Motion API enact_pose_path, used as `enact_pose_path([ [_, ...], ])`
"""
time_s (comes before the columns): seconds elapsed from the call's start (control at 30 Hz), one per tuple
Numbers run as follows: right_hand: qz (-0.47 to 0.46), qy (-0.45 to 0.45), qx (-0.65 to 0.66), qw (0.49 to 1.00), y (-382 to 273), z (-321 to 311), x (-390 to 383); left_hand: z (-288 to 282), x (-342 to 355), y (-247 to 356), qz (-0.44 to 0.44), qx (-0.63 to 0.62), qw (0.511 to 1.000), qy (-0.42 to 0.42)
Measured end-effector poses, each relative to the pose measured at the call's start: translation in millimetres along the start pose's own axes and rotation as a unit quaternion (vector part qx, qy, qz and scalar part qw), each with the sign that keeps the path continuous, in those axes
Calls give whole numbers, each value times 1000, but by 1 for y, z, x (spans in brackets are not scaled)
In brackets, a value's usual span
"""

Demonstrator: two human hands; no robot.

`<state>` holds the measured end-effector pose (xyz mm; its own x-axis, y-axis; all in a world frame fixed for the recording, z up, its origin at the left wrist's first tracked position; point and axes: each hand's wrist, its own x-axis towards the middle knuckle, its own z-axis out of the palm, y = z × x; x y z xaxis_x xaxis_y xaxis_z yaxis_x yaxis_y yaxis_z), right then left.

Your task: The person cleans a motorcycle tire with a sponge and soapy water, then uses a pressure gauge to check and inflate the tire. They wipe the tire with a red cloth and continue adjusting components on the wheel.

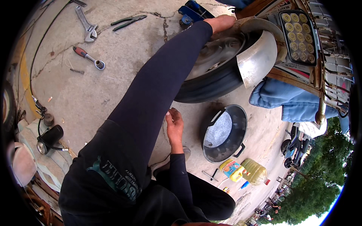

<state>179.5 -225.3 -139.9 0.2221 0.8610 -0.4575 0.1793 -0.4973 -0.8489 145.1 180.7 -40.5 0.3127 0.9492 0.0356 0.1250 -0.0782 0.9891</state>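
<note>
My left arm in a dark sleeve reaches up to the far side of a wheel point(213, 84). Its tyre looks smeared, as if turning. My left hand point(223, 23) lies against the upper edge of the wheel, near the pale metal mudguard point(260, 56); its fingers are mostly hidden. Close beneath that sleeve, my right hand point(175, 126) hovers over the concrete, fingers loosely bent and nothing visible in them. To its right stands a dark oval basin point(238, 126) with greyish water in the bottom.
An adjustable wrench point(86, 24), pliers point(129, 22) and a red-handled ratchet point(88, 57) lie at the upper left. A black pump-like cylinder point(51, 137) is at left. Beyond the basin are a yellow jug point(232, 170) and an oil bottle point(253, 171). A lamp panel point(298, 37) sits above the mudguard.
</note>
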Motion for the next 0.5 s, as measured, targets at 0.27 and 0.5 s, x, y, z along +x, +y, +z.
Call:
enact_pose_path([
  [0.27, -2, 6, 2, 1000, 0, 0, -1, 0, -2, 4, 50, 106, 993, -23],
  [0.5, -8, -3, 8, 1000, 1, 1, -1, -3, 4, -4, 61, 114, 991, -28],
])
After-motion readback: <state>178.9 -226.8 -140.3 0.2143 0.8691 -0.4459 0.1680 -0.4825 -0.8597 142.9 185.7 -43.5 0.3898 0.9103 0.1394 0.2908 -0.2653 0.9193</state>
